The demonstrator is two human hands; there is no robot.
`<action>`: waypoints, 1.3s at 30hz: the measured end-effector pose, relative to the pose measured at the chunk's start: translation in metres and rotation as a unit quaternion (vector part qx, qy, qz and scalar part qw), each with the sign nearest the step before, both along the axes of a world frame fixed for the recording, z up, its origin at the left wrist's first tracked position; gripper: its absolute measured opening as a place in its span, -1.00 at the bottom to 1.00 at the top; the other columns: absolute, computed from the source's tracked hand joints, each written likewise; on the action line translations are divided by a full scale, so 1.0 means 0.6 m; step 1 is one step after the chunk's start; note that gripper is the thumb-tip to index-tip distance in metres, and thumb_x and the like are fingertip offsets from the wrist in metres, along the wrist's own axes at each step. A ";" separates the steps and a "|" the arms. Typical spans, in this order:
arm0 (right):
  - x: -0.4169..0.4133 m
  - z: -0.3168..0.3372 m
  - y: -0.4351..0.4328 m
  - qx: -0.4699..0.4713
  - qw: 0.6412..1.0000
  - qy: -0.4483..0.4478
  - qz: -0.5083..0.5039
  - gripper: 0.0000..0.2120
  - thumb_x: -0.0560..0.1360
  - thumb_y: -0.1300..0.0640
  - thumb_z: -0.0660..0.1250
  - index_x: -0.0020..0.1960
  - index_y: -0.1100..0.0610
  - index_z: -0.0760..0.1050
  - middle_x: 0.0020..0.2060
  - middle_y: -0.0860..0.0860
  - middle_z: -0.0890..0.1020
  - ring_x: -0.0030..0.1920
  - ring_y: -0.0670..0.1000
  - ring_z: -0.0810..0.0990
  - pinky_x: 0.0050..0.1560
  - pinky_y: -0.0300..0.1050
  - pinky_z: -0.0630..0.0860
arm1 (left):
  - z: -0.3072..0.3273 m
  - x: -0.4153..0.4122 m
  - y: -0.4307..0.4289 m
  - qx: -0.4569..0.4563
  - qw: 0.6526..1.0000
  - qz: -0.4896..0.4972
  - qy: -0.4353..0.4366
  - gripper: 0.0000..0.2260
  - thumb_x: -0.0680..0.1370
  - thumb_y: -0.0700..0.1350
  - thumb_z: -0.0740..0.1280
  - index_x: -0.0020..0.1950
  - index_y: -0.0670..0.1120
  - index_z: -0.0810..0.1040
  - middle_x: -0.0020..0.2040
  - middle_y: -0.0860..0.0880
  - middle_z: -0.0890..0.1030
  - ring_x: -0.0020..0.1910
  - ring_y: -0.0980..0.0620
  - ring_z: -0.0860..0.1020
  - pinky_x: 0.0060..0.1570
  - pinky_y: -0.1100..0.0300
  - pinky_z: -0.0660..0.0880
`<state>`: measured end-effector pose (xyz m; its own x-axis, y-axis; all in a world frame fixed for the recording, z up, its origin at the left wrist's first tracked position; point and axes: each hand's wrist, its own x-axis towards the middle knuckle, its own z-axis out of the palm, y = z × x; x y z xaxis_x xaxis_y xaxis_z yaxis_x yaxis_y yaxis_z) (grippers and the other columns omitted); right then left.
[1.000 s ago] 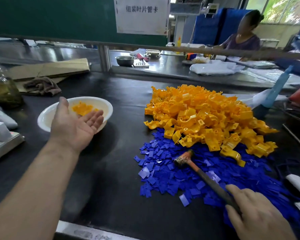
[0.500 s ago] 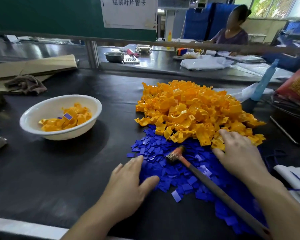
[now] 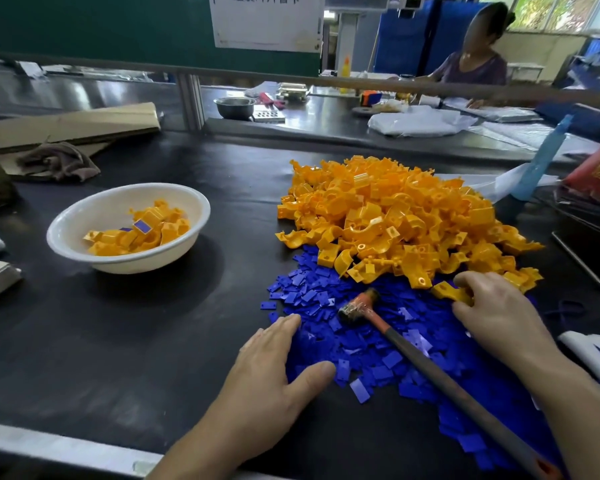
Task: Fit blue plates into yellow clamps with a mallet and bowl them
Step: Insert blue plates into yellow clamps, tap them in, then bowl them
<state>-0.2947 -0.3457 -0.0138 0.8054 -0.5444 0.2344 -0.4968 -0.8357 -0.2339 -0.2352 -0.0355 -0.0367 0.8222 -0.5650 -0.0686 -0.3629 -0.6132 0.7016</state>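
Note:
A big heap of yellow clamps [image 3: 395, 216] lies on the black table, with a spread of small blue plates [image 3: 329, 299] in front of it. The mallet [image 3: 359, 308] lies on the blue plates, handle pointing toward me, held by neither hand. My left hand [image 3: 274, 372] rests flat, palm down, on the left edge of the blue plates. My right hand [image 3: 496, 313] pinches a yellow clamp [image 3: 449, 294] at the near edge of the heap. A white bowl [image 3: 84, 223] at the left holds several fitted clamps.
Cardboard [image 3: 70, 123] and a rag [image 3: 59, 161] lie at the back left. A metal tray [image 3: 582, 258] sits at the right edge. Beyond a rail, another person [image 3: 471, 60] sits at a second bench with a steel bowl [image 3: 234, 107].
My left hand came from over the bowl down to the blue plates. My right hand left the mallet handle, reached the yellow heap and now pinches a clamp.

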 end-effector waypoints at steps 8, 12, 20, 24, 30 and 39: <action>-0.048 0.024 0.074 0.068 0.983 -0.171 0.030 -0.67 0.45 0.06 0.38 0.19 -0.03 0.44 -0.07 -0.15 0.44 -0.11 -0.16 0.42 -0.24 -0.31 0.32 | 0.006 -0.004 -0.001 -0.136 0.986 0.093 0.027 -0.43 0.40 0.30 0.32 0.39 0.24 0.36 0.22 0.34 0.49 0.26 0.32 0.42 0.22 0.29 0.37; -0.067 0.027 0.141 0.048 0.976 -0.190 0.091 -0.69 0.40 0.10 0.43 0.10 0.00 0.46 -0.11 -0.15 0.46 -0.05 -0.12 0.41 -0.11 -0.29 0.34 | 0.027 -0.032 -0.014 -0.280 0.949 0.145 -0.009 -0.67 0.37 0.23 0.34 0.13 0.25 0.55 0.05 0.26 0.64 0.06 0.30 0.58 0.00 0.33 0.45; -0.082 0.010 0.289 0.128 0.926 -0.233 0.267 -0.74 0.37 0.13 0.42 0.05 0.07 0.52 -0.08 -0.07 0.53 -0.04 -0.03 0.51 -0.08 -0.11 0.50 | 0.016 -0.055 -0.026 -0.412 0.866 0.150 0.240 -0.68 0.21 -0.16 0.59 -0.08 0.00 0.67 -0.15 -0.16 0.71 -0.17 -0.14 0.65 -0.06 -0.04 0.58; -0.084 -0.004 0.290 0.080 0.946 -0.152 0.275 -0.62 0.43 -0.11 0.29 0.19 0.00 0.42 -0.04 -0.08 0.50 -0.03 -0.03 0.51 -0.08 -0.17 0.49 | 0.010 -0.037 0.027 -0.432 0.857 0.207 0.189 -0.80 0.28 -0.23 0.49 -0.17 0.02 0.68 -0.28 -0.06 0.69 -0.31 0.03 0.64 -0.31 0.18 0.59; -0.046 -0.031 0.270 -0.072 0.978 0.051 0.188 -0.37 0.49 -0.36 0.03 0.43 -0.04 0.07 0.06 0.02 0.50 -0.02 0.09 0.55 -0.27 -0.06 0.28 | -0.006 -0.042 0.081 -0.250 0.935 0.244 0.052 -0.69 0.42 -0.21 0.47 -0.08 0.22 0.54 -0.22 0.05 0.68 -0.32 0.27 0.60 -0.32 0.43 0.50; -0.003 -0.030 0.243 -0.091 0.972 0.049 0.210 -0.74 0.58 -0.14 0.07 0.10 -0.02 0.41 -0.14 -0.05 0.60 -0.17 0.05 0.62 -0.38 -0.09 0.34 | 0.002 -0.059 0.075 -0.169 0.958 0.232 -0.007 -0.66 0.29 0.12 0.46 -0.01 0.39 0.46 -0.14 0.35 0.60 -0.19 0.33 0.56 -0.17 0.28 0.45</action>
<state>-0.2962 -0.1999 -0.0319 0.9711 -0.1193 0.2066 -0.1154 -0.9928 -0.0311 -0.2709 0.0094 -0.0353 0.9898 -0.1262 0.0656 -0.1160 -0.4498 0.8855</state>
